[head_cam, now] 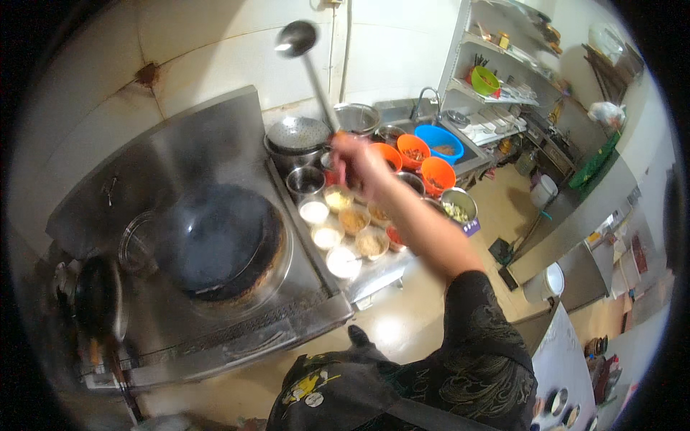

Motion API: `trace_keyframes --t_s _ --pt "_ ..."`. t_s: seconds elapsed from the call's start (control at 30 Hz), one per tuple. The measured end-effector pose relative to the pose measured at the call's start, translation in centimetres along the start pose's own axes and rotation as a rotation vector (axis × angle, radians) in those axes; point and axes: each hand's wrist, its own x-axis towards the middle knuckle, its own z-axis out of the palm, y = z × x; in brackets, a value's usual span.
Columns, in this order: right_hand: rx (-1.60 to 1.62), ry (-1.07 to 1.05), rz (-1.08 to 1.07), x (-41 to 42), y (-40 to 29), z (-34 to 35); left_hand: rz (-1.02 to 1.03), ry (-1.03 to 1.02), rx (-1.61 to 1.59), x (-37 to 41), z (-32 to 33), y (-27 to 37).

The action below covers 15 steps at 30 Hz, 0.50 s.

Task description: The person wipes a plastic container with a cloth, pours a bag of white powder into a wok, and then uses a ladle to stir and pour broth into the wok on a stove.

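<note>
My right hand grips the handle of a metal ladle, whose bowl points up in front of the wall. Below the hand stand several small seasoning bowls, among them a bowl of white powder and a bowl of brown powder. To the left, a large dark wok sits on the steel stove. A thin haze hangs over the wok, and I see no food in it. My left hand is out of view.
A perforated strainer rests on a pot behind the seasonings. Orange bowls and a blue basin with food stand near the sink tap. Another dark pan is at the stove's left end. Shelves line the back.
</note>
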Motion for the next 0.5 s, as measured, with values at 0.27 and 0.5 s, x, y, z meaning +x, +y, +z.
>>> trace_keyframes --t_s 0.27,0.5 --pt "0.091 0.219 -0.156 24.0 -14.2 -17.2 -0.018 0.043 -0.011 -3.5 11.1 13.4" --pt "0.129 0.165 -0.141 33.3 -16.5 -20.7 -0.051 0.077 0.002 -6.0 15.6 18.1"
